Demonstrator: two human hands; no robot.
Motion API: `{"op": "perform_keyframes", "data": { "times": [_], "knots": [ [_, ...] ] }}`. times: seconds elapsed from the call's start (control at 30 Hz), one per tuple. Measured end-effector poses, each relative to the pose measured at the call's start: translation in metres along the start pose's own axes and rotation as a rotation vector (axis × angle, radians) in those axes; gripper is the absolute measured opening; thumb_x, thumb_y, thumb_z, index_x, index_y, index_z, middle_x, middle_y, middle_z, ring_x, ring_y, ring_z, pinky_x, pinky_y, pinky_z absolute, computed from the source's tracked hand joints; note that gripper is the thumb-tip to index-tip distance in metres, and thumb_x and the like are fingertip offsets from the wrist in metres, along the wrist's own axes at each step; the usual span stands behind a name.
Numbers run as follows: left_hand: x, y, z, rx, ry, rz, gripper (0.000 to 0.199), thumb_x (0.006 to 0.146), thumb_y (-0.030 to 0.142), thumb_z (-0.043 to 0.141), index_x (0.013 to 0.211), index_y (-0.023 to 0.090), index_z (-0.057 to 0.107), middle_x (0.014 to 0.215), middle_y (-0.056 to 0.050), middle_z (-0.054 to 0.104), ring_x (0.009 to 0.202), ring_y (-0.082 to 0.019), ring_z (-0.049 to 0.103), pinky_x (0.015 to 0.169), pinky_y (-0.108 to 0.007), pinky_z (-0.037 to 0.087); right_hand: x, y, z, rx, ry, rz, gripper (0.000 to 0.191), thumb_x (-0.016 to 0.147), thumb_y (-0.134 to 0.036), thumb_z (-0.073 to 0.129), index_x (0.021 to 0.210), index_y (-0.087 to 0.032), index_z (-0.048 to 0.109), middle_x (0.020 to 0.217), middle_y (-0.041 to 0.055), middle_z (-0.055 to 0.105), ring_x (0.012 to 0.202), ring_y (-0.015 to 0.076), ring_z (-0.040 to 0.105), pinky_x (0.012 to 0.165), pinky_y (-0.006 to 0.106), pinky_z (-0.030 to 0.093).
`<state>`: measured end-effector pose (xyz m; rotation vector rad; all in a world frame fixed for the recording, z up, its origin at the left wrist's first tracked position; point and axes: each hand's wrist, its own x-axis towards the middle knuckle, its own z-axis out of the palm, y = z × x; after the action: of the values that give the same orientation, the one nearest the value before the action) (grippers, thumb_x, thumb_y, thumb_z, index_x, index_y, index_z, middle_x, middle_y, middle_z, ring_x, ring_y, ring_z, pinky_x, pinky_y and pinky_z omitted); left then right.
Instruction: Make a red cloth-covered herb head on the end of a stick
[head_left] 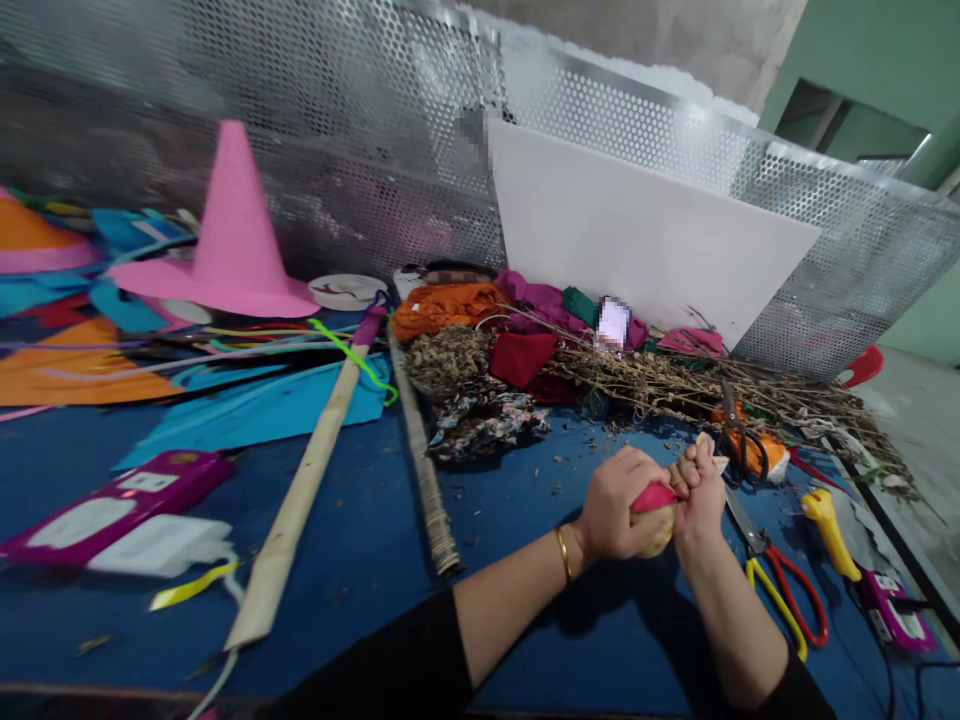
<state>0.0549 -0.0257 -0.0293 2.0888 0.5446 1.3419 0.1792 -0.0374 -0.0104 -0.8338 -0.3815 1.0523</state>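
Above the right part of the blue table, my left hand (622,500) is wrapped round a small rounded bundle (654,530) of tan material with red cloth (654,496) over it. A gold bangle circles my left wrist. My right hand (697,490) is closed against the bundle's right side, its fingers pinched on a light-coloured end that is mostly hidden. Just right of my right hand lie scissors with red and yellow handles (787,585). Dark scissors (742,445) rest on an orange and white packet behind it.
Dried stalks (645,385) and cloth scraps run along the back, near a phone (613,324). A pink cone hat (236,230), wooden stick (300,500) and purple power strip (120,505) lie left. A yellow-handled tool (831,535) lies right. A perforated metal screen (337,130) stands behind.
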Motion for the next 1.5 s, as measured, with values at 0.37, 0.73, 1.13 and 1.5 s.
{"op": "perform_keyframes", "data": {
  "times": [0.37,0.73,1.13,1.5],
  "knots": [
    [0.003,-0.012,0.011,-1.112,0.003,-0.831,0.069,0.050,0.032,0.086,0.111,0.016,0.057,0.097,-0.008,0.069,0.086,-0.021,0.063,0.085,-0.036,0.047,-0.021,-0.013,0.006,-0.073,-0.315,-0.260,0.037,0.083,-0.045,0.066,0.063,-0.020,0.049,0.037,-0.0125,0.028,0.031,0.0030,0.020,0.036,0.016,0.026],
    [0.004,-0.014,0.012,-1.103,0.023,-0.845,0.061,0.057,0.042,0.084,0.106,0.016,0.059,0.090,-0.005,0.067,0.083,-0.018,0.062,0.083,-0.032,0.044,-0.007,-0.018,0.002,0.021,-0.308,-0.054,0.038,0.083,-0.049,0.067,0.067,-0.021,0.046,0.035,-0.0153,0.023,0.028,0.0034,0.015,0.038,0.019,0.034],
    [0.003,-0.004,0.022,-1.071,0.255,-0.874,0.031,0.065,0.036,0.076,0.078,0.015,0.058,0.067,0.001,0.060,0.062,-0.012,0.053,0.065,-0.026,0.040,-0.008,-0.018,-0.001,0.158,-0.366,0.074,0.036,0.084,-0.044,0.066,0.067,-0.022,0.045,0.037,-0.0164,0.013,0.031,0.0040,0.006,0.038,0.018,0.035],
    [0.003,-0.015,0.017,-1.511,-0.166,-1.128,0.052,0.076,0.059,0.058,0.067,0.008,0.064,0.063,-0.007,0.065,0.058,-0.016,0.059,0.072,-0.027,0.044,-0.017,-0.019,0.001,0.112,-0.450,0.107,0.034,0.086,-0.043,0.064,0.065,-0.021,0.050,0.038,-0.0152,0.012,0.033,0.0038,0.004,0.038,0.017,0.036]
  ]
}}
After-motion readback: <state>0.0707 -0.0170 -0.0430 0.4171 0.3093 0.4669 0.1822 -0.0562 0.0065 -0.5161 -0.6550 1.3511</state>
